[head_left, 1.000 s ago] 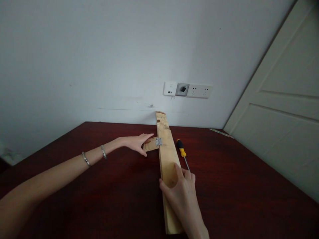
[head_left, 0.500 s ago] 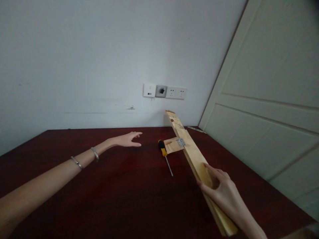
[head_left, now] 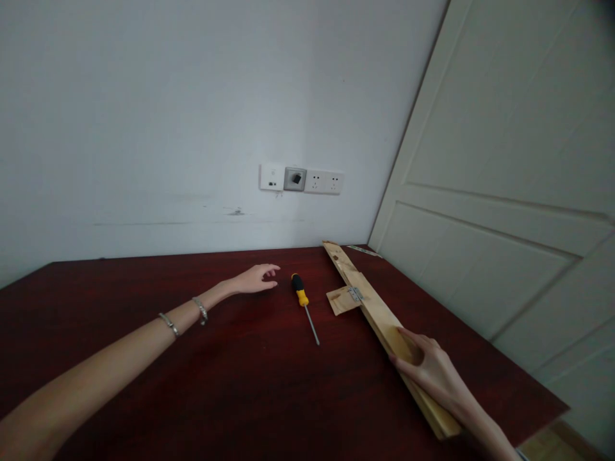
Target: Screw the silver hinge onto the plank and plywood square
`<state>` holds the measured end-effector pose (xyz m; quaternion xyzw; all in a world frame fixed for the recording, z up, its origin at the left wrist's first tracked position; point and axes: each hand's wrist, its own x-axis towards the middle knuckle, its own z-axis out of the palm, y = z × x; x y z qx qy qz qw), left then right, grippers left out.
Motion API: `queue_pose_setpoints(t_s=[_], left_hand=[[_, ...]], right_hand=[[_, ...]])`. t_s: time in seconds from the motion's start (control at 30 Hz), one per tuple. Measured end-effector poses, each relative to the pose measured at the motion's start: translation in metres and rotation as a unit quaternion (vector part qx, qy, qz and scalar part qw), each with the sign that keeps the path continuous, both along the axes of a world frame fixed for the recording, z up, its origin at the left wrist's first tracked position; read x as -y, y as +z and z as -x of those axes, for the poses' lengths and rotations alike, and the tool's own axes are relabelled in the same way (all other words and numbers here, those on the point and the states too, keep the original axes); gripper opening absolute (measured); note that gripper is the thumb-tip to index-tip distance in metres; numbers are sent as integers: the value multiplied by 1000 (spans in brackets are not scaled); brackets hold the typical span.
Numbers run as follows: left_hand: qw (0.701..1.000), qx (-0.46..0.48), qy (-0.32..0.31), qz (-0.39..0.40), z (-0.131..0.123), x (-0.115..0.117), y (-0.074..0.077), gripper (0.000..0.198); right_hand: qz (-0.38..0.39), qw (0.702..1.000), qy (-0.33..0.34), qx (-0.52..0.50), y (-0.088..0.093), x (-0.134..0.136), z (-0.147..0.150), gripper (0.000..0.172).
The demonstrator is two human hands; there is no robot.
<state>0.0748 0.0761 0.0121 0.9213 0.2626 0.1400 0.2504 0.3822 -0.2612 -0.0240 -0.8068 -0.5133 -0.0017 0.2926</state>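
My right hand (head_left: 430, 366) is closed around the near part of a long wooden plank assembly (head_left: 379, 314), thumb on its left side and fingers over the top. A metal hinge (head_left: 355, 294) joins a short wooden piece (head_left: 342, 301) to the plank's left side. Left of that piece, a screwdriver (head_left: 302, 294) with a black and yellow handle lies on the dark red tabletop (head_left: 230, 384), its shaft pointing towards me. My left hand (head_left: 254, 280) is just left of the handle, empty, with thumb and fingers apart. Two silver bracelets circle that forearm.
A white wall with sockets (head_left: 324, 182) and a grey outlet plate (head_left: 295, 179) stands behind the table. At the right is a pale panelled door (head_left: 480, 256). A thin strip (head_left: 364, 250) lies at the table's back right corner.
The plank's far end has come down towards the tabletop, still in my right hand. My left hand is closer to the screwdriver handle. The view has turned slightly right.
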Motion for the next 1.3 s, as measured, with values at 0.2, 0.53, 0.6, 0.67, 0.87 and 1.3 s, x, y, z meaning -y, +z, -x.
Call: queue_pose_setpoints(t_s=[0.2,0.53,0.6,0.67,0.87,1.3], left_hand=[[999,18,-9,-43,-15,3,-5,46],[994,18,101,-34,-55,3,-12,34],[993,21,110,-38,-65,7,-10,38],[992,14,121,-46,-76,12,-8,41],[987,-52,143,-45,-97,27,-8,42],[978,-60,191,49,-107,34,-10,24]], right_hand=[[5,1000,8,16,-5,-6,-1,60],[-15,998,12,57,-19,-9,-6,55],[-13,998,12,63,-21,-9,-6,56],[-5,998,11,67,-21,-8,-5,57],[17,997,16,71,-19,-7,0,59],[-76,992,51,91,23,-14,-1,42]])
